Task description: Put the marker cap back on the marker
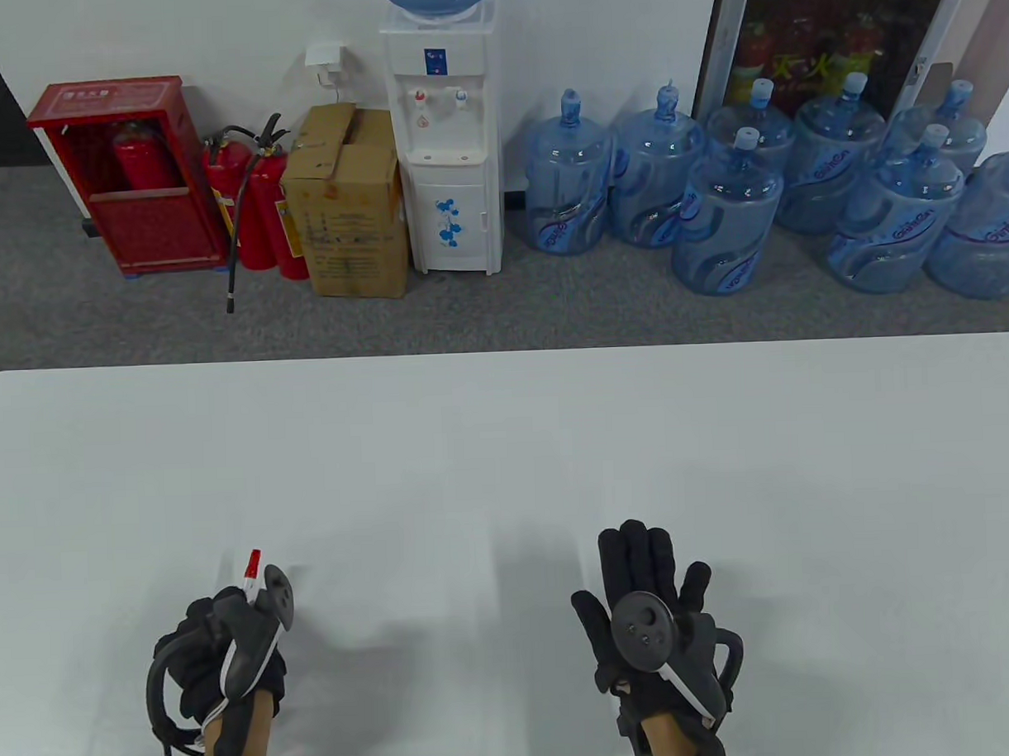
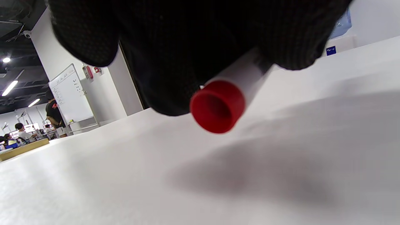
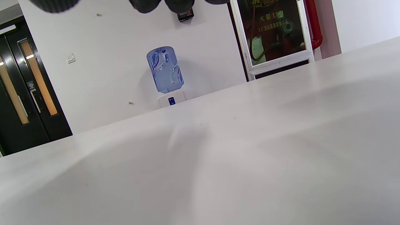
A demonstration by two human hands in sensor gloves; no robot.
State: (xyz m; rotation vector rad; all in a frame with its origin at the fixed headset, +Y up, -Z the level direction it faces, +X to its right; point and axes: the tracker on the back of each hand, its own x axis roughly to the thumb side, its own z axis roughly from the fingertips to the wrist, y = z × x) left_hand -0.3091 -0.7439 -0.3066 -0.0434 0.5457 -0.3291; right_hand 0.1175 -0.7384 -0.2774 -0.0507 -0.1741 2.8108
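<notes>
- We see the left hand (image 1: pixel 225 652) closed in a fist around the marker (image 1: pixel 251 567), low over the white counter (image 1: pixel 507 444) near its front edge.
- In the table view the marker's red tip pokes out beyond the curled fingers (image 1: pixel 200 613), pointing away from the person and tilted a little to the right; the tracker on the back of the hand covers most of the barrel.
- In the left wrist view the white barrel (image 2: pixel 240 73) runs out from under the gloved fingers (image 2: pixel 175 56), and its red butt end (image 2: pixel 217 107) faces the camera, held above the counter with a soft shadow beneath it.
- We cannot tell from any view whether the cap sits on the marker; we see no separate cap.
- The right hand (image 1: pixel 649 617) lies well apart from the left, palm down, its fingers (image 1: pixel 634 547) spread and stretched forward over the counter, holding nothing.
- In the right wrist view only the dark fingertips (image 3: pixel 147 4) show at the top edge, with bare counter below them.
- Beyond the counter's far edge stand a water dispenser (image 1: pixel 442 140), blue water bottles (image 1: pixel 568 177), a cardboard box (image 1: pixel 348 201) and red fire extinguishers (image 1: pixel 254 205).
</notes>
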